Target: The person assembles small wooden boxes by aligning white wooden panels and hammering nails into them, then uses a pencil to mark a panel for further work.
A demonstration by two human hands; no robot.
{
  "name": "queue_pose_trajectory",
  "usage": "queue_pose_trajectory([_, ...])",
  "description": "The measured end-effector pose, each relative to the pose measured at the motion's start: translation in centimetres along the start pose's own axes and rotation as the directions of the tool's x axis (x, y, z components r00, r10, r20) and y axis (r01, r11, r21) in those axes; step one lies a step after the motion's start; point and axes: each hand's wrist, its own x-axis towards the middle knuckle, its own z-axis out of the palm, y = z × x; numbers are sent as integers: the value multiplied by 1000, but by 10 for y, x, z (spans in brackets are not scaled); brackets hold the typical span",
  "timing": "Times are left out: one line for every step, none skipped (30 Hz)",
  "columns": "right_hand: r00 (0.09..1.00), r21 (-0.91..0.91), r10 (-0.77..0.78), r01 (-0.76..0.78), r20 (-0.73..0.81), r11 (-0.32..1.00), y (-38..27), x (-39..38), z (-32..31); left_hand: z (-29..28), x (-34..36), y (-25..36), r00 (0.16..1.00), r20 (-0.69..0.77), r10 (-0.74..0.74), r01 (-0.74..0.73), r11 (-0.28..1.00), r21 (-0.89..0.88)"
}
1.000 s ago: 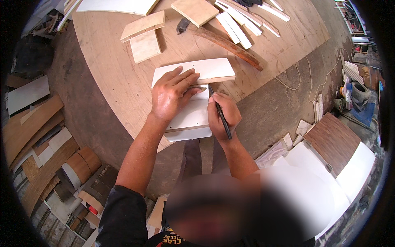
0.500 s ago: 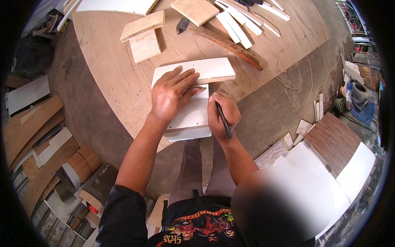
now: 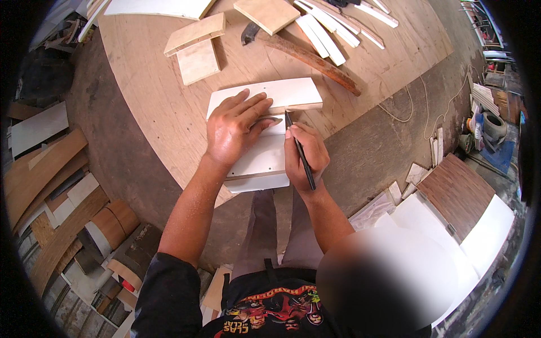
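Note:
A white board [image 3: 293, 90] with a bare wooden edge lies across another white panel [image 3: 256, 160] at the near edge of the table. My left hand [image 3: 232, 121] rests on the upper board, fingers stretched out over its top, the thumb beside its near edge. In my right hand [image 3: 307, 152] is a slim black pen [image 3: 304, 159], held in a writing grip. Its tip meets the near edge of the upper board, right of my left thumb. Small dark holes dot the lower panel. My left palm hides part of both boards.
On the plywood table [image 3: 158, 107] lie wooden blocks [image 3: 198, 62], a hammer [image 3: 310, 62] with a wooden handle, and several white strips [image 3: 321, 39]. Board offcuts [image 3: 62, 214] are piled on the floor at left. White and brown panels [image 3: 456, 197] lie at right.
The pen's tip has shifted slightly up, to the upper board's near edge. My left hand and the boards have hardly moved.

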Motion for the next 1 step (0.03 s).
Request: queue_pose_trajectory([1000, -4, 9, -9, 5, 1000, -1, -1, -1, 0, 0, 0, 1000, 2, 2, -2, 1000, 0])
